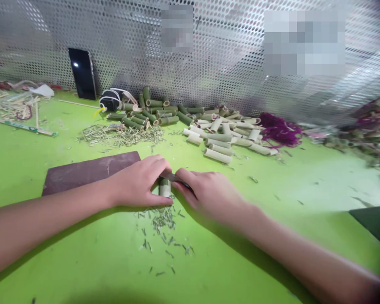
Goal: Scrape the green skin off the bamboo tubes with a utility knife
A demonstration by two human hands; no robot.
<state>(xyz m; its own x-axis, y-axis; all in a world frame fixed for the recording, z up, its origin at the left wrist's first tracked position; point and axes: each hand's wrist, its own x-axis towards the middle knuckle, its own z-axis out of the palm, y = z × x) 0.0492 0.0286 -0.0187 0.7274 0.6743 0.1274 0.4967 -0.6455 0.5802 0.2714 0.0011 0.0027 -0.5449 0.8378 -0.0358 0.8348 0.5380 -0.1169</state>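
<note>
My left hand [145, 181] is closed around a short bamboo tube [165, 188], with its thumb along the near side. Part of the tube is pale and scraped; a green patch shows near its upper end. In my right hand [209, 188] I grip a knife [174, 177], whose blade lies across the top of the tube and reaches the fingers of my left hand. Green shavings [164, 219] are scattered on the table just below the tube. A flat dark red board [91, 171] lies behind my left forearm.
Green bamboo tubes [167, 120] and peeled pale tubes [218, 155] lie in heaps along the back. Beside them are a shavings pile [123, 134], purple string [280, 130], a black charger [110, 101] and a phone [81, 74] leaning on the perforated metal panel [209, 63].
</note>
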